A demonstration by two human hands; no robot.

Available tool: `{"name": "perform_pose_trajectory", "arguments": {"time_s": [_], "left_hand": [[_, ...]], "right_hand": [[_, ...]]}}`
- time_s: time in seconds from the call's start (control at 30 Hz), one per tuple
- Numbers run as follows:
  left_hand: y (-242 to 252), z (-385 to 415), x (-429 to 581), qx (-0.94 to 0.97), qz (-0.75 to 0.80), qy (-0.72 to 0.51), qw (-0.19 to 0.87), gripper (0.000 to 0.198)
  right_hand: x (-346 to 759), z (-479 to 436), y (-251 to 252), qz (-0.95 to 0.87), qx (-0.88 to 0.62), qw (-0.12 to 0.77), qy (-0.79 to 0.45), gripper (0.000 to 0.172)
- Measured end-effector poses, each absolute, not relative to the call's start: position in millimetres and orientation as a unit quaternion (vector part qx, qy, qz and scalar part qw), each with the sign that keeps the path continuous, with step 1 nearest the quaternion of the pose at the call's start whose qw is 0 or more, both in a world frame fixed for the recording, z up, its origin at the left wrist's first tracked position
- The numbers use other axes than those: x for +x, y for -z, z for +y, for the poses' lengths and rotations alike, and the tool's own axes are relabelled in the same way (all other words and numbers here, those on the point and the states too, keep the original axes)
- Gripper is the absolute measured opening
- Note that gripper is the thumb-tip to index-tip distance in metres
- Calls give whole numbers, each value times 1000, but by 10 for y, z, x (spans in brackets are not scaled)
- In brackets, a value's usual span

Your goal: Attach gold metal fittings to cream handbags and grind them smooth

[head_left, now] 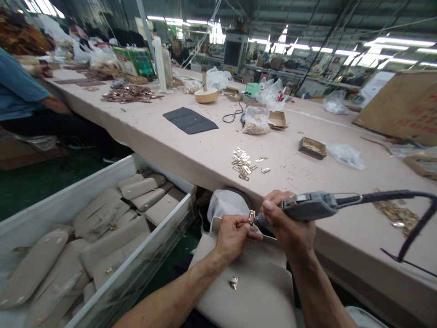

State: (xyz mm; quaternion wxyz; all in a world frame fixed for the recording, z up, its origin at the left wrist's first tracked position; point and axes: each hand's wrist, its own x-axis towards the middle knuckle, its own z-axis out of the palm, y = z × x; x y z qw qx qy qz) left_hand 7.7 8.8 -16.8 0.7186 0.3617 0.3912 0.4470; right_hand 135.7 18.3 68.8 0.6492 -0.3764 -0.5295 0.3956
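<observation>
You can read no text for certain here. At two o'clock, the cardboard box (404,102) carries red printed characters, too blurred to make out. At eleven o'clock, far down the surface (205,146), the green carton (136,61) shows pale print, too small to read.

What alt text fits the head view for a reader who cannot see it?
The right hand holds a grey corded power tool against a small metal clasp pinched in the left hand, above a beige bag. Loose clasps lie on the long table ahead; a bin of beige bags stands to the left.
</observation>
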Motion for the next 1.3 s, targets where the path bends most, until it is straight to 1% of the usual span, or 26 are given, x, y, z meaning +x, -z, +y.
{"name": "perform_pose_trajectory", "arguments": {"time_s": [0.17, 0.37, 0.5, 0.63, 0.73, 0.9, 1.03, 1.1, 1.13, 1.2, 1.3], "left_hand": [[193, 71, 99, 361, 391, -460, 711, 27], [281, 53, 147, 365, 382, -478, 701, 12], [306, 52, 149, 390, 390, -472, 688, 16], [278, 48, 141, 366, 396, -477, 695, 13], [273, 44, 151, 359, 404, -481, 690, 12], [316, 35, 195, 336, 408, -497, 688, 14], [273, 38, 201, 318, 399, -509, 693, 5], [220, 48, 189, 313, 400, -516, 690, 15], [193, 53, 181, 311, 402, -519, 687, 16], [156, 59, 169, 308, 410, -523, 681, 8], [158, 51, 166, 301, 414, -519, 685, 9]], "right_hand": [[1362, 324, -708, -537, -356, 617, -451, 25], [1347, 427, -695, -604, -374, 520, -475, 25], [1321, 464, -712, -617, -371, 469, -512, 29], [1291, 500, -734, -599, -361, 468, -541, 31], [1277, 511, -742, -605, -358, 464, -539, 30], [1262, 491, -756, -629, -360, 433, -536, 29], [1252, 456, -731, -648, -350, 415, -535, 29], [1250, 422, -713, -660, -337, 411, -531, 29], [1250, 400, -706, -664, -329, 412, -530, 28], [1257, 353, -695, -668, -313, 415, -533, 27], [1279, 308, -679, -658, -305, 430, -537, 28]]}}
